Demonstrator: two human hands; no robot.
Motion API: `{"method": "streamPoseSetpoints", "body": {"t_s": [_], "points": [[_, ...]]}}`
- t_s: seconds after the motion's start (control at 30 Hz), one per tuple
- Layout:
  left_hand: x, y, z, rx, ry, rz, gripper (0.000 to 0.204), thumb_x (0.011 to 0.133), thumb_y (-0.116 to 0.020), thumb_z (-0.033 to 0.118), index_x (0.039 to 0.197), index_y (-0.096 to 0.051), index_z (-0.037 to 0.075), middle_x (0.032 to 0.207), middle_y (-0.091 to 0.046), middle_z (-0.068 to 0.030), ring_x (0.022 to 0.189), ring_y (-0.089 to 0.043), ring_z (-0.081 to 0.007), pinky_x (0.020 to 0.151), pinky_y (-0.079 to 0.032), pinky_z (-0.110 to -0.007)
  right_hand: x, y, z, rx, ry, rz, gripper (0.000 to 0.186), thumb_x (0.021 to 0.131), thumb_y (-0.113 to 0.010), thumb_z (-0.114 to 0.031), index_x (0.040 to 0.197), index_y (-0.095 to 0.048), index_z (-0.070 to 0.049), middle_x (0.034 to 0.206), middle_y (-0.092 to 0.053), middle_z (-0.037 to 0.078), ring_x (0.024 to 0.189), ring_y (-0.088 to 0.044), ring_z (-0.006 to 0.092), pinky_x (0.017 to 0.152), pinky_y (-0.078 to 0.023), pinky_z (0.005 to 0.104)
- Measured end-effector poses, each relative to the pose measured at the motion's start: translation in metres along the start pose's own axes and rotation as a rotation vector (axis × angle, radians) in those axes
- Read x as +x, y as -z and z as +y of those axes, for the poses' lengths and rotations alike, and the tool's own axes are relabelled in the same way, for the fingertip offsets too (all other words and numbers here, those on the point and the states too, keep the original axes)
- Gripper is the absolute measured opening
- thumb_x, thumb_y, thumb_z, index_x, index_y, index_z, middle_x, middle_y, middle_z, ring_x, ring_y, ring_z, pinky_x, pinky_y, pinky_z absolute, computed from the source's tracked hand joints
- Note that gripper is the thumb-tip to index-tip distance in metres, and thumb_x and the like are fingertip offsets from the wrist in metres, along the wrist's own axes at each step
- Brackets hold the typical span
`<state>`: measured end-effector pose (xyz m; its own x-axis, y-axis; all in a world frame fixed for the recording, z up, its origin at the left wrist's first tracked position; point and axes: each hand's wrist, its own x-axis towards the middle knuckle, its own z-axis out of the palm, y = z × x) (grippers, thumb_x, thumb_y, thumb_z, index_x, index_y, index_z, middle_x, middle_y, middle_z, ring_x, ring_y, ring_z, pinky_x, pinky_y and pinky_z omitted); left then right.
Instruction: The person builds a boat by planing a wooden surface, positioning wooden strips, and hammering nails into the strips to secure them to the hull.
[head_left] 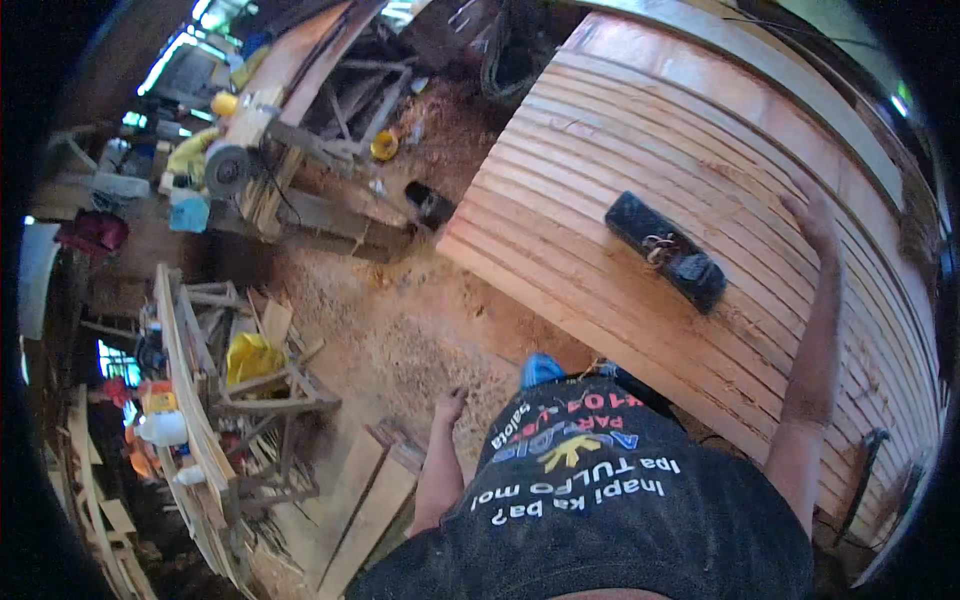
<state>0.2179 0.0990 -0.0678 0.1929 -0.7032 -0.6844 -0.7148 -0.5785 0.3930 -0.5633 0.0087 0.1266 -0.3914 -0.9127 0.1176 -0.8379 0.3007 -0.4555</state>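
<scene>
hand flat on the planked hull

right hand (812,222) reaches up, fingers spread open, palm pressed to the curved wooden hull (640,130), gripping nothing. just left of it a black hand plane (665,250) rests on the sloping planks, apart from the fingers. left hand (450,404) hangs low over the sawdust floor (400,330), fingers loosely curled, empty as far as i can see. the plane looks solid and fairly heavy for its size, stiff, not fragile, and likely to slide on that slope; best taken around its long body from above. off to the left sit a yellow bag (250,357), a round saw blade (226,170) and loose boards (365,520).
</scene>
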Motion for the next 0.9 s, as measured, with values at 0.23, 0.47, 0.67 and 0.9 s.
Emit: {"method": "streamPoseSetpoints", "body": {"t_s": [0.23,0.47,0.67,0.9], "points": [[-0.148,0.063,0.153,0.238,-0.202,-0.13,0.037,0.085,-0.059,0.041,0.095,-0.07,0.006,0.08,-0.068,-0.0131,0.077,-0.066,-0.0182,0.067,-0.049,-0.034,0.075,-0.035,-0.208,0.047,0.178,-0.327,0.072,0.083,-0.062,-0.055,0.13,-0.052,-0.001,0.132,-0.053,0.021,0.125,-0.048,0.0299,0.105,-0.035,0.0389],[0.111,0.057,-0.032,-0.209,-0.14,-0.281,0.04,0.084,-0.059,0.043,0.095,-0.07,0.006,0.082,-0.068,-0.0153,0.079,-0.067,-0.0221,0.07,-0.05,-0.037,0.111,-0.099,-0.255,-0.413,-0.107,-0.498,0.083,0.086,-0.054,-0.058,0.135,-0.04,0.006,0.138,-0.042,0.028,0.129,-0.041,0.0374,0.107,-0.033,0.0413],[0.242,0.194,0.078,0.218,-0.334,0.057,0.03,0.086,-0.059,0.029,0.097,-0.068,0.003,0.088,-0.069,-0.0164,0.084,-0.067,-0.0269,0.075,-0.051,-0.038,0.087,-0.152,-0.169,-0.508,-0.345,-0.146,0.094,0.088,-0.042,-0.066,0.137,-0.031,0.014,0.144,-0.03,0.031,0.138,-0.025,0.0396,0.114,-0.022,0.042],[0.298,0.239,0.281,0.229,-0.784,0.079,0.032,0.088,-0.058,0.025,0.109,-0.066,0.003,0.103,-0.068,-0.0168,0.097,-0.066,-0.0278,0.086,-0.049,-0.035,0.068,-0.196,-0.182,-0.535,-0.639,0.193,0.084,0.089,-0.039,-0.066,0.144,-0.031,-0.004,0.151,-0.027,0.018,0.142,-0.02,0.0325,0.114,-0.015,0.0513]]}}
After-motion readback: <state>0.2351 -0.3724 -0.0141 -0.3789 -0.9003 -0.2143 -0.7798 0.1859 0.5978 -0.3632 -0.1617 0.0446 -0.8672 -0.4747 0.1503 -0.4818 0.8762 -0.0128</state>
